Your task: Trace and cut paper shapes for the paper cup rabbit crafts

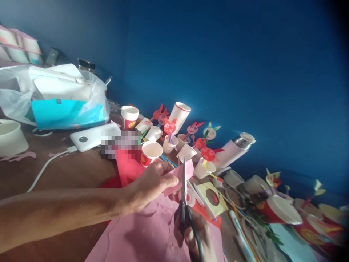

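My left hand (152, 182) pinches a small folded piece of pink paper (188, 168) between thumb and fingers. Black-handled scissors (184, 185) are in my right hand (200, 233), with the fingers through the handles. Their blades point up and lie against the pink piece, just right of my left thumb. Whether the blades are cutting into it cannot be made out. Below both hands lies a large pink sheet (136, 236), with red paper (127, 169) under and behind it. A yellow sheet with a round hole (204, 189) is to the right of the scissors.
Paper cups (151, 150) with red and pink animal faces on sticks stand behind the hands. A flask (231, 149) leans at the right, near pens and more cups (280, 209). At the left are a white power bank (92, 136) with its cable and a plastic bag (99, 89).
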Tool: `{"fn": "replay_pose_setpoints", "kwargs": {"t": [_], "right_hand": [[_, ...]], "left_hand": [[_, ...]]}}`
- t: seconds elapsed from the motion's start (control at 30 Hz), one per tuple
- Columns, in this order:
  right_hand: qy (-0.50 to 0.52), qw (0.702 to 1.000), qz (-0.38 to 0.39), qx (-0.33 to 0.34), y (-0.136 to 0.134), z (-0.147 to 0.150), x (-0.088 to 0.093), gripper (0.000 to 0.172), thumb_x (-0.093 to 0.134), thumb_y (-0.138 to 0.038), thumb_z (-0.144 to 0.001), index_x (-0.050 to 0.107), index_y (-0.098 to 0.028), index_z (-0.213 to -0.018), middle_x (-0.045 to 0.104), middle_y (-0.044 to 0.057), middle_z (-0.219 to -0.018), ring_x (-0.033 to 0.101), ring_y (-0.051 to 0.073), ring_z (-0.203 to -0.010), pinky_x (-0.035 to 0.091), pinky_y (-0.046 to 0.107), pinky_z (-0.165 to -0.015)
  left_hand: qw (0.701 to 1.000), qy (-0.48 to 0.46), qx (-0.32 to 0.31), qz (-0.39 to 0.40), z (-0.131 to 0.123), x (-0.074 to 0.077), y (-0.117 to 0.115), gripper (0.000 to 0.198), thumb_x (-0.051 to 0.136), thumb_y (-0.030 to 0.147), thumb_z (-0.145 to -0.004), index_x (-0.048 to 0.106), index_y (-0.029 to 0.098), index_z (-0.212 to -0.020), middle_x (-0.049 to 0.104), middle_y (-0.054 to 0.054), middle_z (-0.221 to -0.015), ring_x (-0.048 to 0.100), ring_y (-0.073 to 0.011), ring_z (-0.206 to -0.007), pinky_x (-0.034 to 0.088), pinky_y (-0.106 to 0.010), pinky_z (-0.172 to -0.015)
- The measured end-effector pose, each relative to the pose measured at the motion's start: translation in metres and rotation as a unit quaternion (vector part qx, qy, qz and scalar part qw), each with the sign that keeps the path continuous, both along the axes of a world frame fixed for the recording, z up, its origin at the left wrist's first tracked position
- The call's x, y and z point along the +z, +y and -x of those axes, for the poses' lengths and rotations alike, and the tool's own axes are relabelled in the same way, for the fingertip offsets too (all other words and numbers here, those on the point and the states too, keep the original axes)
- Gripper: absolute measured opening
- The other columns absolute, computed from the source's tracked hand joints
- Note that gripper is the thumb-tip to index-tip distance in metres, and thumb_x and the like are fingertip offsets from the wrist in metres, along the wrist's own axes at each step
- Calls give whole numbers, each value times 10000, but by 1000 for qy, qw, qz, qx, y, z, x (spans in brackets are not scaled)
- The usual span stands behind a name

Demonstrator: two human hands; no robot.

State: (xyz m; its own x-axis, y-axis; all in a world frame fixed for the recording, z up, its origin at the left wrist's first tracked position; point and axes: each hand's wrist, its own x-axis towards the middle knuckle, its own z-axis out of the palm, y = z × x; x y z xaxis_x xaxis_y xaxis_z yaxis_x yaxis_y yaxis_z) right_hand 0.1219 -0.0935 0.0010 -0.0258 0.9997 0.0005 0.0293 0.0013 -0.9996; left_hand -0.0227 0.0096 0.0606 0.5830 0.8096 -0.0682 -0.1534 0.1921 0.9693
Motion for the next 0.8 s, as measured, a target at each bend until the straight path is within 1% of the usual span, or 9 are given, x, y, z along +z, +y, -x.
{"fn": "replay_pose_setpoints", "kwargs": {"t": [0.13,0.3,0.43,0.53,0.67,0.8], "right_hand": [[-20,1000,6,20,0,-3,-1,464,558,-677,-666,539,-213,-663,439,-27,-487,389,104,-410,364,213,-386],[-34,999,1,27,0,-5,-2,514,523,-733,-648,575,-223,-678,482,-5,-523,433,126,-442,395,221,-398],[-42,999,-3,31,1,-5,-2,527,501,-740,-667,589,-220,-689,477,-8,-511,428,120,-431,405,218,-401],[-44,998,-3,33,1,-5,-2,528,477,-736,-688,568,-216,-682,470,-7,-512,441,122,-438,406,219,-405],[-48,998,-3,34,1,-5,-4,544,462,-748,-687,530,-208,-685,430,-21,-484,425,115,-404,390,219,-387],[-62,998,-10,28,1,-5,-8,571,436,-764,-688,537,-202,-679,437,-15,-474,428,116,-390,381,216,-365]], "left_hand": [[999,-21,-23,25,0,2,-1,140,575,251,-643,522,143,-716,523,1,-609,475,-104,-504,376,-229,-460],[996,-47,-55,52,-1,3,0,128,571,241,-631,540,129,-684,518,-3,-575,475,-100,-479,405,-239,-460],[995,-39,-54,77,-2,3,3,141,591,246,-603,532,126,-650,525,-2,-560,475,-95,-471,424,-241,-455],[994,-36,-47,91,-2,2,4,147,604,239,-586,523,128,-639,523,6,-552,476,-95,-471,437,-243,-447],[990,-39,-55,122,-1,3,4,141,609,224,-577,520,134,-639,522,16,-551,477,-91,-478,447,-233,-439],[985,-40,-66,152,0,5,4,138,613,222,-570,530,134,-637,528,15,-555,486,-95,-493,449,-232,-443]]}}
